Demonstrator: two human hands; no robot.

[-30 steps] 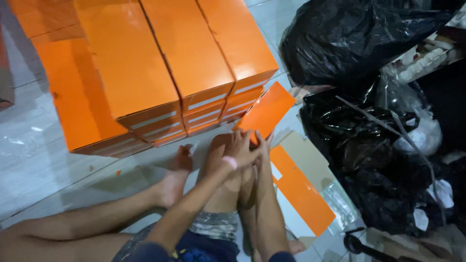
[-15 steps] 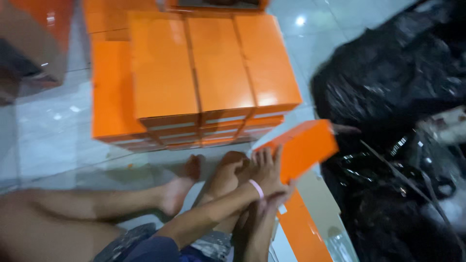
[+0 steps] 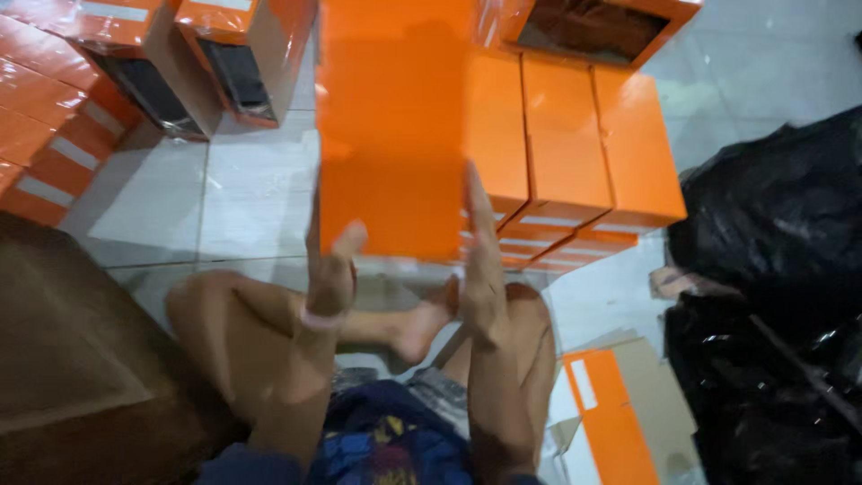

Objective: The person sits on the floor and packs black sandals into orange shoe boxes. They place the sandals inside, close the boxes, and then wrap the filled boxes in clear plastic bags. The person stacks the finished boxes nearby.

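— Orange flat box (image 3: 393,126), where is it right now?

— Held up in front of the camera, between both hands, above the person's legs and the tiled floor (image 3: 242,198). Its broad plain face is turned toward the lens, and it covers part of the stack behind it.

— How are the hands on it?

— The left hand (image 3: 330,269) is at the lower left corner, thumb raised against the front face and the other fingers hidden behind the cardboard, so it is gripping the edge. A pale band sits on that wrist. The right hand (image 3: 483,260) presses flat against the lower right edge, fingers straight and together, pointing upward, not curled around anything.

— And behind the box?

— A stack of orange boxes (image 3: 575,153) stands on the floor just beyond it, several side by side and a few layers deep. At the top right an open orange box (image 3: 597,27) shows a dark inside.

— Anything to the left?

— Two open cartons (image 3: 215,63) wrapped in shiny film lie on their sides with dark openings, and more orange boxes with pale stripes (image 3: 45,135) run along the far left edge. A brown surface (image 3: 81,359) fills the lower left corner; I cannot tell what it is.

— The right side?

— Black plastic bags (image 3: 772,296) are piled there, and a flattened orange carton (image 3: 611,418) lies on the floor near the right knee.

— And the person?

— Sitting on the floor, bare legs bent, one bare foot (image 3: 422,328) showing between the forearms, in dark patterned shorts (image 3: 386,436).
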